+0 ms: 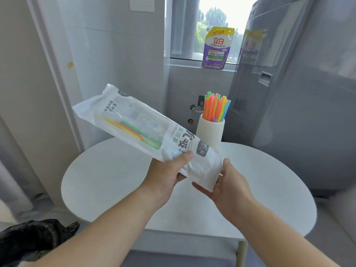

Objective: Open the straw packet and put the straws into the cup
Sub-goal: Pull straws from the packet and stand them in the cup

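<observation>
A white plastic straw packet (134, 124) slants from upper left down to lower right above the round table. A few coloured straws (134, 132) show through its clear window. My left hand (165, 176) grips the packet near its lower end, thumb on top. My right hand (229, 187) holds the crumpled lower end from beneath, fingers under it and thumb at its right edge. Behind the packet stands a white ribbed cup (211, 133) at the table's far edge, filled with several bright straws (216, 107) standing upright.
The round white table (107, 178) fills the middle of the view. A grey appliance (300, 112) stands at the right. A purple detergent pouch (217, 49) sits on the window sill. A black plastic bag (32, 237) lies at the lower left.
</observation>
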`<act>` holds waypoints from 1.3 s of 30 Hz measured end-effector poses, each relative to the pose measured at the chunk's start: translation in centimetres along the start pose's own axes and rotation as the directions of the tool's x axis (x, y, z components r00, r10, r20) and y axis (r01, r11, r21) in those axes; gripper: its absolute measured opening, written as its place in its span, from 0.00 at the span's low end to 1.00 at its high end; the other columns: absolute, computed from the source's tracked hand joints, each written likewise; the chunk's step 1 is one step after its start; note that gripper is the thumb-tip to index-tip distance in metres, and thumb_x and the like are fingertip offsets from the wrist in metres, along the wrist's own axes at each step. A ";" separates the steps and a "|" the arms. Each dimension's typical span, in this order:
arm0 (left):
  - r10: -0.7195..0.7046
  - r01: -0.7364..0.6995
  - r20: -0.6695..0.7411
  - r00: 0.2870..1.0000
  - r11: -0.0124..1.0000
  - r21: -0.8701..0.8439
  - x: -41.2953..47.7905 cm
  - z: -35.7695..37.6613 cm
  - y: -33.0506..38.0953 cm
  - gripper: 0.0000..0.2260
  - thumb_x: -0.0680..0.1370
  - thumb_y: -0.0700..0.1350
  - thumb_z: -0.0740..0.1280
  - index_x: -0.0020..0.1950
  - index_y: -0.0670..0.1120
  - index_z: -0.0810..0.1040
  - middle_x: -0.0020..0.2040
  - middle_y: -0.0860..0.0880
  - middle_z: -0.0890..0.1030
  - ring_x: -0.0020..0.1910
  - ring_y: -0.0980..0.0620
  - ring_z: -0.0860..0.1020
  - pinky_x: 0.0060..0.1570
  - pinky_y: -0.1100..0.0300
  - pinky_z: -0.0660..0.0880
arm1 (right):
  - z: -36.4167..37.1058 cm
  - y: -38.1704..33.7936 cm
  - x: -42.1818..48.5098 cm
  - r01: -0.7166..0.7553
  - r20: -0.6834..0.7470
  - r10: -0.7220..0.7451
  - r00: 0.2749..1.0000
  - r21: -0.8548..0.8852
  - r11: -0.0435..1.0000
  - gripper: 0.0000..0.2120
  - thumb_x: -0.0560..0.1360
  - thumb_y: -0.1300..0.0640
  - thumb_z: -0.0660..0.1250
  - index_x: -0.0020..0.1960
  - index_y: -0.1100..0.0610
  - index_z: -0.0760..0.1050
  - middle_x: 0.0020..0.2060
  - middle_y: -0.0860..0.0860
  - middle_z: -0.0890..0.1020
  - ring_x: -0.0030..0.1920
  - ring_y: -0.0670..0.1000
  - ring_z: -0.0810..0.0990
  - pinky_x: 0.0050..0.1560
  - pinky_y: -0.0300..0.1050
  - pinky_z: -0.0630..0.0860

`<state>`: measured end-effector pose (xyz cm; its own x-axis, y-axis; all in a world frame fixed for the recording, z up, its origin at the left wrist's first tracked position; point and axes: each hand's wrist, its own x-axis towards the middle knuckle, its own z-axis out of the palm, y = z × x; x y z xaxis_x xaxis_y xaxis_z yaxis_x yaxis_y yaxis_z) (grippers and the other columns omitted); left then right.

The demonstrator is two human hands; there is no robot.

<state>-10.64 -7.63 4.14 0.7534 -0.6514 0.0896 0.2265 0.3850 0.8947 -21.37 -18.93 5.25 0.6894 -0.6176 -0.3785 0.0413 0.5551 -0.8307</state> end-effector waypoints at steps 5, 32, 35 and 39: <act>0.025 -0.027 0.018 1.000 0.994 0.108 0.0 -0.2 0.0 0.17 0.72 0.43 0.76 0.59 0.57 0.85 0.58 0.50 0.88 0.56 0.48 0.86 0.48 0.55 0.83 | -0.3 0.3 0.1 -0.027 -0.005 0.027 1.000 0.016 1.000 0.21 0.85 0.45 0.53 0.61 0.59 0.78 0.48 0.58 0.88 0.47 0.59 0.88 0.50 0.56 0.83; 0.064 -0.064 -0.018 0.998 0.998 0.018 0.0 -0.7 1.1 0.18 0.75 0.32 0.73 0.64 0.45 0.82 0.59 0.44 0.87 0.58 0.44 0.86 0.53 0.52 0.84 | -2.0 0.9 1.5 0.032 0.153 -0.015 0.988 -0.109 0.994 0.10 0.81 0.58 0.66 0.48 0.64 0.82 0.33 0.53 0.83 0.31 0.51 0.81 0.34 0.43 0.80; 0.060 -0.060 -0.013 0.998 0.998 0.000 0.0 -0.6 1.2 0.19 0.75 0.33 0.73 0.65 0.45 0.82 0.59 0.43 0.87 0.59 0.43 0.85 0.55 0.49 0.84 | -2.1 0.6 1.5 0.018 0.154 -0.015 0.988 -0.015 1.000 0.07 0.80 0.60 0.67 0.50 0.65 0.80 0.34 0.55 0.84 0.31 0.50 0.81 0.34 0.42 0.80; 0.061 -0.062 -0.027 0.998 0.998 -0.030 0.0 -0.6 1.4 0.21 0.76 0.32 0.72 0.68 0.44 0.79 0.61 0.44 0.87 0.60 0.43 0.85 0.57 0.46 0.84 | -2.3 0.0 1.6 0.017 0.145 -0.030 0.989 0.089 0.996 0.05 0.79 0.63 0.68 0.52 0.65 0.78 0.36 0.55 0.85 0.31 0.49 0.82 0.34 0.40 0.81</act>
<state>-9.99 -6.69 5.15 0.7820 -0.6090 0.1324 0.1978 0.4439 0.8740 -21.95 -21.22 3.70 0.7857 -0.5463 -0.2900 0.1174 0.5921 -0.7973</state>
